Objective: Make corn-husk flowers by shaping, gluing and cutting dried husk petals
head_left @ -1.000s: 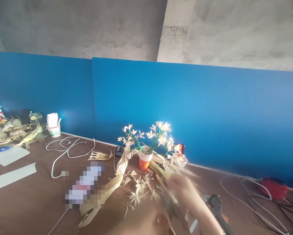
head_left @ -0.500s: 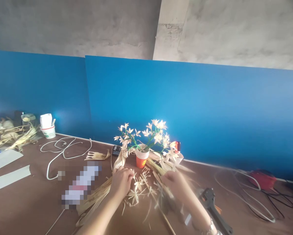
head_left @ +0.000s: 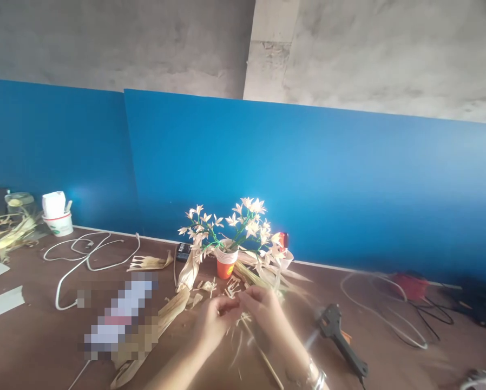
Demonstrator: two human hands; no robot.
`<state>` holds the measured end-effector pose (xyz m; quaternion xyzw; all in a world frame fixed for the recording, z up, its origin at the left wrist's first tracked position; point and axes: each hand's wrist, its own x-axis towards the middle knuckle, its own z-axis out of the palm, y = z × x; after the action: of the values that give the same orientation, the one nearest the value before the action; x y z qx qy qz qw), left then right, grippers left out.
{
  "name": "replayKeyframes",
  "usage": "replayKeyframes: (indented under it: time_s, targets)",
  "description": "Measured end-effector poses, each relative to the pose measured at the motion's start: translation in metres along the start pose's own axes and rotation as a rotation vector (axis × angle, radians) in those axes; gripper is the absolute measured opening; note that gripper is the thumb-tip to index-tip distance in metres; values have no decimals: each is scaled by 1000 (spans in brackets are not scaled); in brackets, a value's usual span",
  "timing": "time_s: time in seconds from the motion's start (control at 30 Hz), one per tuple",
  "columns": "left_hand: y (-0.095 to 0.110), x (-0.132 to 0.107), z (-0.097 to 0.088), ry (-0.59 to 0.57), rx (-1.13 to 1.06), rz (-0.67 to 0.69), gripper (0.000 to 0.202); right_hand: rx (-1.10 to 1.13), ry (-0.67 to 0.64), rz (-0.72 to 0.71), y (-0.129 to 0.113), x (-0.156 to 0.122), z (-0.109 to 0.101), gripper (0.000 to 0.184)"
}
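Note:
My left hand [head_left: 215, 320] and my right hand [head_left: 264, 310] meet over the brown table, their fingers closed in a pinch. Whatever lies between the fingertips is hidden or too small to make out. Just beyond them an orange paper cup [head_left: 225, 270] holds green stems with pale, star-shaped husk flowers [head_left: 251, 228]. Cut husk pieces [head_left: 232, 286] lie between the cup and my fingers. A long dry corn husk [head_left: 170, 314] rests to the left of my left hand. Under my right hand a thin straw-coloured stalk [head_left: 263, 355] runs toward me.
A black glue gun [head_left: 342, 341] lies right of my right wrist. White cable [head_left: 70, 271] loops across the left side, near a blurred-out rectangular object [head_left: 119, 319]. A white cup [head_left: 59, 223] and a husk pile [head_left: 13, 233] stand far left. A blue partition [head_left: 267, 173] closes the back.
My hands, apart before, have come together in front of the cup. Small husk flowers that showed between them are now mostly covered. The view has shifted slightly right.

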<state>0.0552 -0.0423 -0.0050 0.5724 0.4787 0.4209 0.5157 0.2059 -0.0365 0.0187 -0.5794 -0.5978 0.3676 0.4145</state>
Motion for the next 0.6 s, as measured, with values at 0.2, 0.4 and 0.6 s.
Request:
replayKeyframes:
  time_s: [0.2,0.4,0.6]
  targets:
    - [1,-3,1,30,220,25,15,69,-24,41,-3,-3,-3,20]
    - [1,-6,3,79,430,127,15,-136,93,-26,10,4,-1,25]
    - [6,-8,0,10,629,232,16,-523,20,57,28,9,-1,24]
